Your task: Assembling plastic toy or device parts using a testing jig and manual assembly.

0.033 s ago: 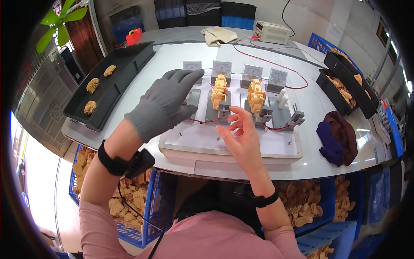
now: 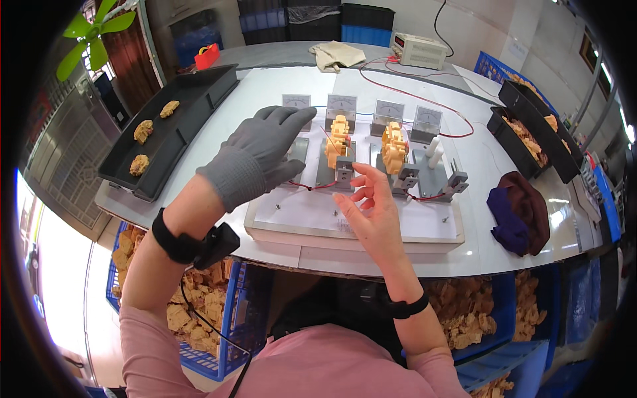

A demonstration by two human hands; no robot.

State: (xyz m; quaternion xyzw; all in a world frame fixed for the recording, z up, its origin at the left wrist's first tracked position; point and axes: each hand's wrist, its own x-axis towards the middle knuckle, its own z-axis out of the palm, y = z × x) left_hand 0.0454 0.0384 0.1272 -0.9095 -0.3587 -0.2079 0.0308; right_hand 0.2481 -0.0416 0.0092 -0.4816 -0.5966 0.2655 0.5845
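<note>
My left hand [image 2: 255, 159], in a grey glove, hovers over the leftmost station of a white test board [image 2: 298, 219]. Its fingers stretch forward and its thumb is apart; the glove hides much of that station. My bare right hand [image 2: 375, 219] has its thumb and index finger apart, the other fingers loosely bent. Its index fingertip is at the grey clamp block [image 2: 344, 169] of the second station, touching or very close. A yellow geared plastic part [image 2: 337, 142] stands in that station, and a similar yellow part [image 2: 394, 149] in the third. The rightmost station holds white pegs [image 2: 434, 152].
Analog meters [image 2: 342, 106] line the board's back. A black tray [image 2: 179, 126] with several yellow parts lies left; black bins [image 2: 524, 139] and dark cloth [image 2: 521, 212] lie right. A power supply [image 2: 418, 51] and beige cloth [image 2: 336, 54] sit behind. Blue crates [image 2: 232, 312] stand below the table.
My left hand and forearm have shifted very slightly to the right. My right hand and the parts on the board look unchanged.
</note>
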